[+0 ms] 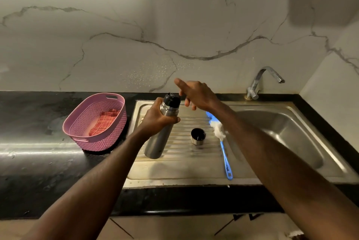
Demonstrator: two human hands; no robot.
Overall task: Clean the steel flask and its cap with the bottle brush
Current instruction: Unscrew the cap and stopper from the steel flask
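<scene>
Head view: we see left hand [155,119] gripping one tall cylindrical steel flask [162,133] round its upper body, flask tilted, base low over ribbed steel drainboard [182,169]. Right hand [196,95] hovers just beside flask's black stopper [172,100], fingers spread and relaxed, holding nothing. Below right hand we count one small steel cap [198,136], open end up; just right of it, one blue-handled white bottle brush [223,146]. Left of left hand: one pink oval plastic basket [85,138], one red checked cloth [104,122] inside.
</scene>
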